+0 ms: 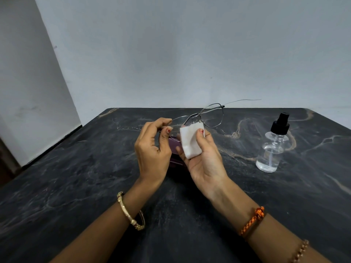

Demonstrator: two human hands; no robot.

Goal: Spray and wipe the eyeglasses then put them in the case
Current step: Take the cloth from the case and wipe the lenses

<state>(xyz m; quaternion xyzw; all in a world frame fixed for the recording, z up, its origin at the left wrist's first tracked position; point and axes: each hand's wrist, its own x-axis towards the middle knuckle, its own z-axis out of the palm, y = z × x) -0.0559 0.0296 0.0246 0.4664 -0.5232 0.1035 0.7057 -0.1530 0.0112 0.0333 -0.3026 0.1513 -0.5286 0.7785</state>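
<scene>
Here, glasses held above the tabletop, long axis rising from lower left to upper right, one temple trailing right. Spray bottle upright, well to the right. Purple case mostly hidden behind both hands. Left hand pinches the frame's left end; right hand grips white cloth against the near lens.

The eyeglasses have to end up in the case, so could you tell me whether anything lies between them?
Yes: both hands. The left hand and right hand, with the white cloth, hold the eyeglasses above the purple case, mostly hiding it.
</scene>
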